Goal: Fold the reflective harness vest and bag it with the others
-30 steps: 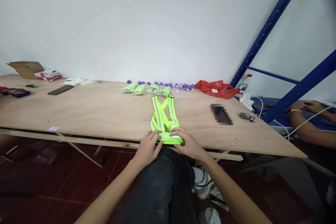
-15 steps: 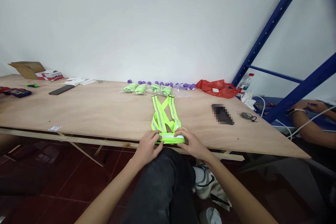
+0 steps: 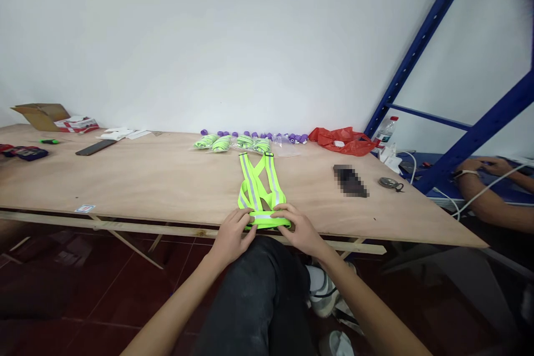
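A neon-yellow reflective safety vest [image 3: 259, 187] with grey stripes lies flat on the plywood table [image 3: 146, 178], its straps crossed and pointing away from me. My left hand [image 3: 232, 235] and my right hand [image 3: 297, 226] both pinch the vest's folded waistband at the table's near edge, fingers curled onto it. My dark-trousered knee sits just below the hands.
Several bagged neon vests [image 3: 233, 142] and purple pieces line the wall. A red plastic bag [image 3: 342, 141], a water bottle [image 3: 382, 132], a dark blurred object [image 3: 350, 180] and a round metal item [image 3: 389, 182] lie right. Another person's arms [image 3: 488, 189] rest by the blue rack.
Both hands stay on the waistband; the fold has been tightened slightly and the hands sit a little closer together. The view has shifted slightly.
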`<state>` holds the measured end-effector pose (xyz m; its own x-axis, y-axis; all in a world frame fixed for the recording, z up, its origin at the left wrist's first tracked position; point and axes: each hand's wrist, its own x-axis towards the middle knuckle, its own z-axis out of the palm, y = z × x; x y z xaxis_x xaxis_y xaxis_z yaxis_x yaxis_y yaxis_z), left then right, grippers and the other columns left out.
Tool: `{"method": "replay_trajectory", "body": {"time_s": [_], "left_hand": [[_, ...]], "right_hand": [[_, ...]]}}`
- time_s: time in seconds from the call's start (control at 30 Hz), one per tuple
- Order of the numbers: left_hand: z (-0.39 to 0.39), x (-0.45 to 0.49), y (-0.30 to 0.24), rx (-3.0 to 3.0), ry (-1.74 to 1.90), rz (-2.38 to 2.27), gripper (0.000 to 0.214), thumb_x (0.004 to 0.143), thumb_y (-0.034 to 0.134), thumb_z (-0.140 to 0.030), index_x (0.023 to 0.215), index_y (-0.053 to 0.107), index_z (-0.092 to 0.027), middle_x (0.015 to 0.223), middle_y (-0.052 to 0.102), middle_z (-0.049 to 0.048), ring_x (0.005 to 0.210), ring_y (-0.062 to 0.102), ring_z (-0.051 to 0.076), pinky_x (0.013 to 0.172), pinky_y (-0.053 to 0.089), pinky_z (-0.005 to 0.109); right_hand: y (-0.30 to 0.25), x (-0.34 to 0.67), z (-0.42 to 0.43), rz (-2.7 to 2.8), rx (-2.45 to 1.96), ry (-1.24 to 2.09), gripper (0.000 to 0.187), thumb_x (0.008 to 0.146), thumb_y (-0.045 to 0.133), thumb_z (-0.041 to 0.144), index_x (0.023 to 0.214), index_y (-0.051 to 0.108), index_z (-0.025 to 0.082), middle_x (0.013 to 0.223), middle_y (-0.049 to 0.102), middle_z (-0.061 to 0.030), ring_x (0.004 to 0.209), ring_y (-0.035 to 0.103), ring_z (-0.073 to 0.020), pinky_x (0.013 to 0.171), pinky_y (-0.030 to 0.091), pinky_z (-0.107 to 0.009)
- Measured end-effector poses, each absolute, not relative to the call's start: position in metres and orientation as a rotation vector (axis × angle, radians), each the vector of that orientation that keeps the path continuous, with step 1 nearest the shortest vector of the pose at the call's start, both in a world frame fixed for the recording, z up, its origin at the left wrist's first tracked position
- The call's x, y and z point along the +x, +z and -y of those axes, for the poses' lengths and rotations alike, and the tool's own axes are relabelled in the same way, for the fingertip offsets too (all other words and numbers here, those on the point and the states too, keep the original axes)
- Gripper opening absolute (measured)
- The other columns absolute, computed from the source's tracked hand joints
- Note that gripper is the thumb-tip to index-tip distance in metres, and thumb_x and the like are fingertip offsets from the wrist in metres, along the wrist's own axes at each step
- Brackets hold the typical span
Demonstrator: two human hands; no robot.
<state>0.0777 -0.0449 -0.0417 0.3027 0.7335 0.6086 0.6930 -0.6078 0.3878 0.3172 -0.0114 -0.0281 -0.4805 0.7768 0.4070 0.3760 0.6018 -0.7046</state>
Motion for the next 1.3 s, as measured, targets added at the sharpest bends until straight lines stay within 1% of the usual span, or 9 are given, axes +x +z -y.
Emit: {"method": "replay_trajectory", "body": {"time_s": [0.23, 0.7, 0.8, 0.87, 0.97, 1.1, 1.2, 1.27, 1.3], "left_hand": [[0.044, 0.078, -0.042, 2.512, 1.207, -1.373, 0.007, 0.097, 0.053, -0.023, 0.092, 0.056, -0.022, 0.118, 0.069, 0.0116, 0.109, 0.065, 0.027, 0.089, 0.056, 0.043], [0.044, 0.076, -0.037, 2.554, 1.178, -1.369, 0.005, 0.095, 0.057, -0.024, 0.091, 0.059, -0.022, 0.115, 0.069, 0.0108, 0.107, 0.066, 0.026, 0.087, 0.057, 0.042], [0.044, 0.076, -0.037, 2.554, 1.185, -1.359, 0.005, 0.095, 0.056, -0.023, 0.091, 0.059, -0.022, 0.116, 0.07, 0.011, 0.108, 0.066, 0.026, 0.087, 0.058, 0.042], [0.045, 0.077, -0.039, 2.567, 1.195, -1.352, 0.005, 0.096, 0.055, -0.022, 0.093, 0.059, -0.022, 0.119, 0.071, 0.0117, 0.111, 0.066, 0.026, 0.092, 0.057, 0.045], [0.047, 0.078, -0.044, 2.597, 1.192, -1.363, 0.008, 0.097, 0.052, -0.021, 0.097, 0.06, -0.022, 0.127, 0.069, 0.0123, 0.118, 0.065, 0.026, 0.104, 0.051, 0.052], [0.05, 0.081, -0.052, 2.611, 1.149, -1.433, 0.014, 0.098, 0.049, -0.021, 0.104, 0.061, -0.022, 0.138, 0.065, 0.0118, 0.13, 0.059, 0.028, 0.11, 0.047, 0.056], [0.052, 0.082, -0.055, 2.617, 1.133, -1.479, 0.015, 0.097, 0.049, -0.021, 0.107, 0.061, -0.022, 0.14, 0.063, 0.0111, 0.138, 0.052, 0.031, 0.11, 0.045, 0.058], [0.052, 0.082, -0.055, 2.616, 1.112, -1.488, 0.015, 0.097, 0.05, -0.022, 0.108, 0.059, -0.022, 0.138, 0.064, 0.0111, 0.137, 0.052, 0.032, 0.111, 0.044, 0.058], [0.051, 0.082, -0.054, 2.614, 1.097, -1.487, 0.015, 0.096, 0.051, -0.023, 0.109, 0.059, -0.022, 0.136, 0.065, 0.0115, 0.136, 0.053, 0.032, 0.111, 0.044, 0.058]], "right_hand": [[-0.035, 0.32, 0.011, 2.068, -0.855, 0.696, 0.026, 0.088, 0.059, 0.016, 0.108, 0.074, 0.023, 0.12, 0.065, -0.0103, 0.114, 0.065, -0.0223, 0.101, 0.052, -0.039], [-0.027, 0.329, 0.014, 2.141, -0.961, 0.657, 0.028, 0.087, 0.059, 0.015, 0.108, 0.074, 0.025, 0.118, 0.062, -0.0097, 0.114, 0.062, -0.0254, 0.101, 0.05, -0.043], [-0.032, 0.33, 0.015, 2.161, -0.967, 0.591, 0.028, 0.089, 0.058, 0.016, 0.11, 0.074, 0.025, 0.12, 0.063, -0.0104, 0.116, 0.062, -0.0259, 0.1, 0.05, -0.045], [-0.036, 0.331, 0.016, 2.182, -0.967, 0.49, 0.028, 0.09, 0.058, 0.018, 0.111, 0.075, 0.026, 0.12, 0.064, -0.0107, 0.116, 0.062, -0.0268, 0.1, 0.049, -0.047], [-0.043, 0.333, 0.019, 2.218, -0.961, 0.309, 0.03, 0.094, 0.057, 0.021, 0.117, 0.074, 0.03, 0.124, 0.067, -0.0104, 0.117, 0.062, -0.0278, 0.099, 0.048, -0.049], [-0.049, 0.336, 0.026, 2.228, -1.007, 0.11, 0.033, 0.096, 0.057, 0.024, 0.123, 0.071, 0.034, 0.131, 0.067, -0.0093, 0.13, 0.055, -0.0314, 0.102, 0.045, -0.054], [-0.048, 0.335, 0.028, 2.249, -1.028, 0.046, 0.031, 0.095, 0.059, 0.027, 0.124, 0.069, 0.031, 0.147, 0.056, -0.0122, 0.141, 0.045, -0.0341, 0.108, 0.041, -0.059], [-0.045, 0.332, 0.026, 2.311, -1.002, 0.092, 0.033, 0.094, 0.063, 0.031, 0.126, 0.066, 0.027, 0.151, 0.052, -0.0144, 0.142, 0.045, -0.0335, 0.112, 0.038, -0.06], [-0.044, 0.33, 0.025, 2.341, -0.989, 0.128, 0.036, 0.093, 0.065, 0.033, 0.127, 0.064, 0.026, 0.15, 0.054, -0.0153, 0.141, 0.047, -0.0329, 0.113, 0.038, -0.059]]}}
